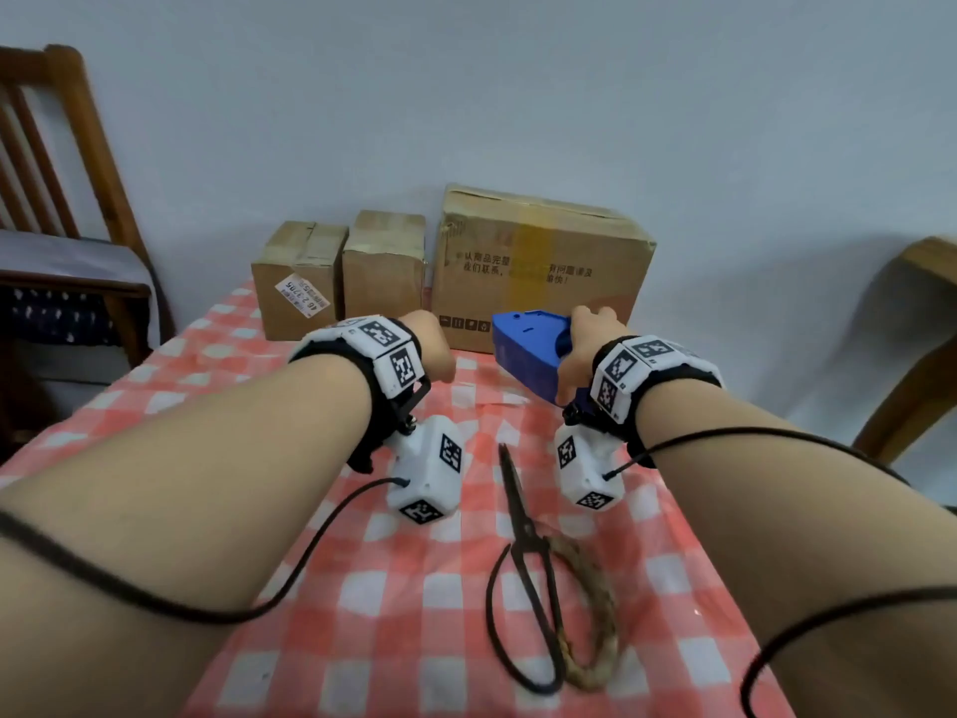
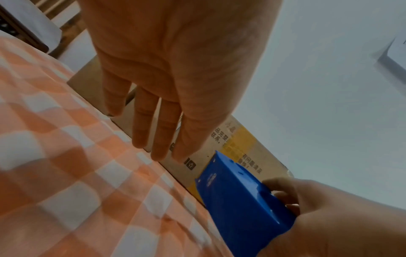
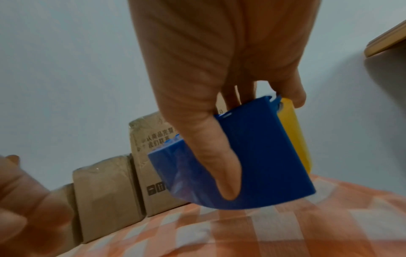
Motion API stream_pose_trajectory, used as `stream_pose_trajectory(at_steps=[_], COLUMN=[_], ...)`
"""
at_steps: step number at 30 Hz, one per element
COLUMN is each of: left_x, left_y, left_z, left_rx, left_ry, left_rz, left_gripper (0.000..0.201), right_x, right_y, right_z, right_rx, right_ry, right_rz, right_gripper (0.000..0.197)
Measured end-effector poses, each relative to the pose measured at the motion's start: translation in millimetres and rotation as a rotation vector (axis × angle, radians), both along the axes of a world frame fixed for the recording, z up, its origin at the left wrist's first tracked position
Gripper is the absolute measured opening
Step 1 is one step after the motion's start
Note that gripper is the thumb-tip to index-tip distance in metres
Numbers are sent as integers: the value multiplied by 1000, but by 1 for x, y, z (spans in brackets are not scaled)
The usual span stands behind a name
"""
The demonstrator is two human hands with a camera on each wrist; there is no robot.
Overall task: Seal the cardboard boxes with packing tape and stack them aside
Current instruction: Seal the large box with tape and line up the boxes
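Three cardboard boxes are standing in a row at the far edge of the table, against the wall: a big box on the right, a middle box just beside it, and a small box on the left. None is being handled yet, so the step in hand looks like bringing the tape to a box.

To do it well, the big box probably needs pulling forward first, flaps pressed flat by the free hand, so the tape can run straight along the seam with some overhang down each end. Pressing the strip down firmly behind the dispenser should keep it from lifting.

The right hand is gripping a blue tape dispenser, thumb curled across its side and fingers wrapped over the top; a yellowish tape roll is showing inside it. The dispenser is hovering just above the cloth, in front of the big box.

The left hand is holding nothing, fingers straight and slightly spread, reaching toward the lower front of the boxes without clearly touching them.

Scissors and a piece of rope are lying nearer on the table.
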State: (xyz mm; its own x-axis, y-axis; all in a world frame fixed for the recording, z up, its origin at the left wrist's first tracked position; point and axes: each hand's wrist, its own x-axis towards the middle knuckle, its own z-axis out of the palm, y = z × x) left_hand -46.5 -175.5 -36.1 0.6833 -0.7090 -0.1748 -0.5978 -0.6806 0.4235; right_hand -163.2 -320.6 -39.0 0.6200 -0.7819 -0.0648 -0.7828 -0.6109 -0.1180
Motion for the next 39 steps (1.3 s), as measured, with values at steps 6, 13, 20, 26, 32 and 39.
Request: stream_pose_trajectory(at_steps=[6, 13, 20, 26, 32, 39], left_x=[31, 19, -31, -84, -109, -118], left_y=[-28, -13, 41, 93, 120, 143], left_z=[-20, -33, -33, -52, -60, -57], left_rx=[-10, 3, 52, 176, 212, 186], left_ry=[10, 54, 68, 131, 100, 207], left_rz=[35, 24, -14, -144, -203, -203], left_gripper=[28, 29, 30, 54, 64, 63], right_x=[35, 18, -41, -72, -95, -102], right_y=[-39, -16, 83, 129, 158, 177], right_z=[-29, -33, -28, -56, -47, -36], right_rx=[-15, -33, 321, 184, 184, 187], right_ry=[27, 62, 109, 139, 140, 166], right_rz=[120, 215, 199, 168, 110, 63], right_gripper=[90, 77, 32, 41, 17, 23])
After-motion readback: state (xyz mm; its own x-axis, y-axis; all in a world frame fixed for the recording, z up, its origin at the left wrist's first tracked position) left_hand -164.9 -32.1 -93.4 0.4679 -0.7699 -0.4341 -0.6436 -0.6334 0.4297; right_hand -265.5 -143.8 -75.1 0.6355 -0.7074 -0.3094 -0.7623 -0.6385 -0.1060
